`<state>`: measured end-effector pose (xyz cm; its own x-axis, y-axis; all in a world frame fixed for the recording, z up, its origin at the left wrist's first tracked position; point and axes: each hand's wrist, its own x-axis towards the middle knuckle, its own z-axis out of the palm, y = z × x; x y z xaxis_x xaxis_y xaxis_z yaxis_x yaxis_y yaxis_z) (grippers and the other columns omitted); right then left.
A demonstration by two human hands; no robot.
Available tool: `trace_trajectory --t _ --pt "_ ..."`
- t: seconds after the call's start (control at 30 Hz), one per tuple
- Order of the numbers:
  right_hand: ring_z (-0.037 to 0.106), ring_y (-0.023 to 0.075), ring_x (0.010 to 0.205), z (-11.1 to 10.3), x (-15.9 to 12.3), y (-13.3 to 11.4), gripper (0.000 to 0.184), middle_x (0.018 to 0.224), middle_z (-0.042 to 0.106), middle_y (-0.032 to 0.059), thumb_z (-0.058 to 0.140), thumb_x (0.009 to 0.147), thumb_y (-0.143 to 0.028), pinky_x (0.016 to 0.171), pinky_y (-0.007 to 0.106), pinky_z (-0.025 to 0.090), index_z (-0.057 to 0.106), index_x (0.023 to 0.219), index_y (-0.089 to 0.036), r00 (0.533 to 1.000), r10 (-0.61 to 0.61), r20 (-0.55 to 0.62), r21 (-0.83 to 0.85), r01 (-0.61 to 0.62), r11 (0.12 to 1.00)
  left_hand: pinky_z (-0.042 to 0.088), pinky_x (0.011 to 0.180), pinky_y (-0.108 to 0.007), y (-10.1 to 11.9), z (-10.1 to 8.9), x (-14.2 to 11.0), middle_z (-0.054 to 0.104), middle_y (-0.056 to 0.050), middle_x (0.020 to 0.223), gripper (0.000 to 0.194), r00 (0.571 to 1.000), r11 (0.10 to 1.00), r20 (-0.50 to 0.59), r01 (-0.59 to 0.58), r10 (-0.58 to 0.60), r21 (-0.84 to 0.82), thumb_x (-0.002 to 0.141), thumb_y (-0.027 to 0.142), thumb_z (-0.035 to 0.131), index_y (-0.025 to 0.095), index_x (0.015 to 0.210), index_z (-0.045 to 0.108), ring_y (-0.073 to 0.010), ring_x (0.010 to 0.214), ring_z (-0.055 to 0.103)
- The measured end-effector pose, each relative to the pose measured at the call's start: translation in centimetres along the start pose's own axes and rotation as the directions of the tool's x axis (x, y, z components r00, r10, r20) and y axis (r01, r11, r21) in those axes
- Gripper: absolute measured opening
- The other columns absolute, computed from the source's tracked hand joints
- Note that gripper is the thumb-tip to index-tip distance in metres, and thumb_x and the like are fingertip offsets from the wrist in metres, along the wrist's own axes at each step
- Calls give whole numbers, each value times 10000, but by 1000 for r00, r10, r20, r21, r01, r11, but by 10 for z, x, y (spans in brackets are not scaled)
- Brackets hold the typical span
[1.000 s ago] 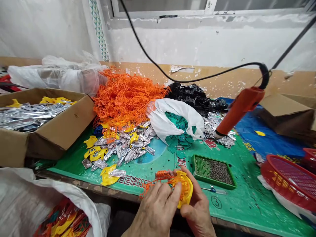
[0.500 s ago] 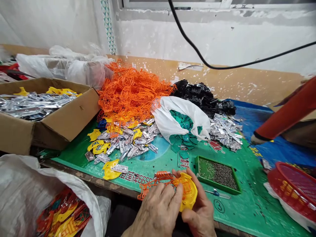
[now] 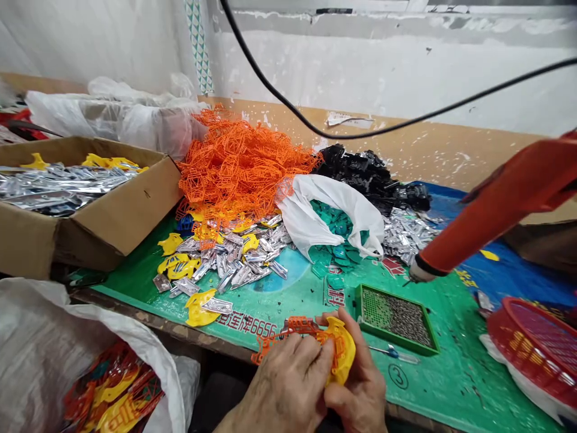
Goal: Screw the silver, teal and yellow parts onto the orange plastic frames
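Note:
Just past the table's front edge, both hands are together on an assembly of plastic parts. My right hand is closed on a yellow plastic piece, thumb near its lower edge and fingers behind it. My left hand grips an orange lattice frame, fingers bent against it where it meets the yellow piece. Some of the contact between the two parts is hidden by my left fingers. On the table nearby, a silver strip rests on another yellow piece.
A green tray of small metal screws and a screwdriver lie right of my hands. An orange powered driver hangs above the table. Behind are an orange lattice heap, a white bag and a cardboard box.
The orange powered driver has swung left over the table, and its black cable has shifted left and lower. In my hands, the yellow piece has turned slightly and appears narrower.

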<state>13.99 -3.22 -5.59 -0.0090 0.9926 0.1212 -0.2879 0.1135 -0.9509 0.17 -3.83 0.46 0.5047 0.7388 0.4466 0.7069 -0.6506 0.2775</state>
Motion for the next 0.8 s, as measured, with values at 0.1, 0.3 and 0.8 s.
trace_trajectory --t 0.1,0.3,0.8 --pt "456 320 1253 -2 0 -6 954 1405 428 102 657 612 -668 1034 416 389 329 1421 -283 997 50 62 -134 -42 990 486 567 -283 -1 -6 2 615 -78 789 285 997 997 -70 16 -21 -70 920 262 418 109 1120 551 -187 694 566" --pt "572 224 1074 -3 19 -42 513 1212 608 44 668 746 -456 935 335 457 594 1228 -296 939 271 212 -220 -225 949 386 579 -226 -6 -32 7 537 -29 669 325 948 738 136 309 -287 -600 898 234 413 143 643 592 -129 642 495" --pt "394 28 380 7 28 -37 391 572 612 -2 773 605 -425 347 156 232 712 852 -128 786 564 254 -58 -569 820 250 384 -189 -33 5 -9 489 33 460 502 514 -458 791 646 -331 -611 630 585 715 101 618 583 -41 372 355"
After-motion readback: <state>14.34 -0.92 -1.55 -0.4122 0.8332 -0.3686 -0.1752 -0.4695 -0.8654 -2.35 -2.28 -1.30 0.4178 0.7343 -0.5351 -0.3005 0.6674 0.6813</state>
